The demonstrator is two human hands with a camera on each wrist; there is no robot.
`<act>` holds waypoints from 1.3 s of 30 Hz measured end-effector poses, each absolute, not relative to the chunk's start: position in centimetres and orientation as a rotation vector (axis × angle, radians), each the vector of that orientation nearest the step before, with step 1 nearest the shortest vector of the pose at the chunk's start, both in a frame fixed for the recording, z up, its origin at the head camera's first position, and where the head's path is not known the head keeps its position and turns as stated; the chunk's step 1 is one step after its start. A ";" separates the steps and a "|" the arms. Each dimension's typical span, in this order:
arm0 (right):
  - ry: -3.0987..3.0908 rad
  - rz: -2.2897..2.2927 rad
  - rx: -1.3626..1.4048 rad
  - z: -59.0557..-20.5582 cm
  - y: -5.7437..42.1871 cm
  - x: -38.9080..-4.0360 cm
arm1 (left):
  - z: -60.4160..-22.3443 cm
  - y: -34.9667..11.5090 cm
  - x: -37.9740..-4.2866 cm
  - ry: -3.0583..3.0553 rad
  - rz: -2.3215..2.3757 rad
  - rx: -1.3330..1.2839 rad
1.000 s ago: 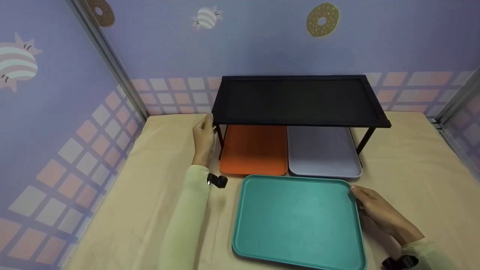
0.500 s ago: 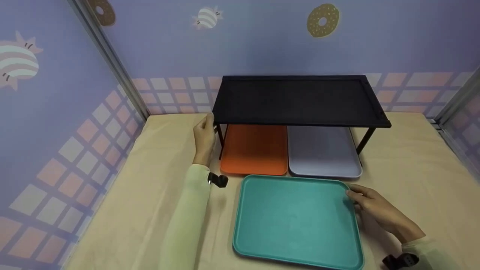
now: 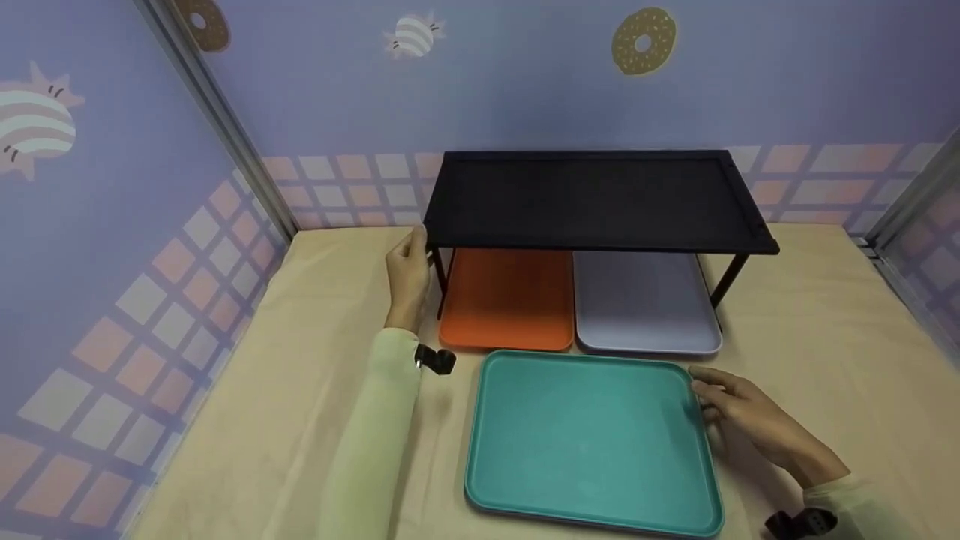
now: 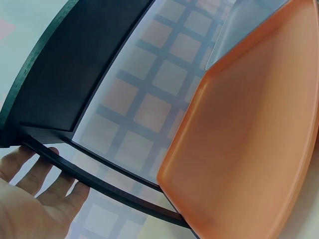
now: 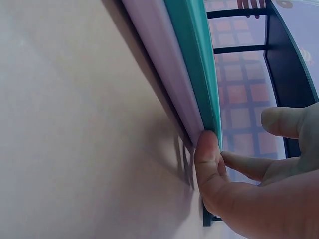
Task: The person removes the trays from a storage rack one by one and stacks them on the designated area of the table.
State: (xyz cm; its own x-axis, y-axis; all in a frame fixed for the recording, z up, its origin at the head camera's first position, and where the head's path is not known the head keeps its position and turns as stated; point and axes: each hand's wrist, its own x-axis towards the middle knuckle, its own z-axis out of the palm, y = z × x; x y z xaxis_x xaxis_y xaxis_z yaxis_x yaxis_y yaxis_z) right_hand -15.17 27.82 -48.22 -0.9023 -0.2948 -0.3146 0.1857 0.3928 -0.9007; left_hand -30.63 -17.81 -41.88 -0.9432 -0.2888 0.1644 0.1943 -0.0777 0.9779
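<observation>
My left hand (image 3: 409, 281) grips the black rack (image 3: 600, 199) at its near left corner; in the left wrist view its fingers (image 4: 62, 191) curl behind the leg there. A teal rectangular tray (image 3: 592, 442) lies in front of the rack, on top of a lilac tray (image 5: 164, 64) whose side shows in the right wrist view. My right hand (image 3: 757, 420) is at the teal tray's far right corner. One fingertip presses against the stacked edges, and the other fingers are extended, not wrapped round the trays.
Under the rack, an orange tray (image 3: 510, 300) and a pale lilac tray (image 3: 645, 307) lie side by side, their near ends sticking out. A cream cloth (image 3: 300, 420) covers the table. Patterned purple panels (image 3: 525, 82) enclose the back and sides.
The teal tray has shifted slightly left, its right edge drawing in. My right fingers have moved a little left at its corner. My left hand and the rack have stayed put.
</observation>
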 end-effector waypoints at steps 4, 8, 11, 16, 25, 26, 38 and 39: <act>2.209 -1.568 -0.064 -48.0 28.1 -15.3 | -41.8 -17.8 -30.6 -1.901 -2.086 0.111; 2.218 -1.616 -0.010 -48.0 28.4 -15.5 | -41.7 -17.8 -30.7 -1.901 -2.083 0.109; 2.195 -1.666 -0.006 -48.1 28.7 -15.8 | -41.7 -17.9 -30.7 -1.893 -2.084 0.106; 2.126 -1.786 0.016 -48.3 29.1 -16.5 | -41.7 -17.9 -30.7 -1.898 -2.071 0.106; 1.879 -1.979 0.137 -48.6 29.7 -17.7 | -42.0 -17.8 -30.7 -1.849 -2.078 0.104; 1.821 -2.016 0.162 -48.7 29.7 -17.7 | -42.0 -17.8 -30.7 -1.841 -2.082 0.106; 1.413 -2.287 0.316 -48.8 29.1 -19.0 | -42.0 -18.0 -30.8 -1.911 -2.043 0.088; 1.418 -2.285 0.320 -48.8 29.0 -19.1 | -42.0 -18.0 -30.8 -1.900 -2.050 0.096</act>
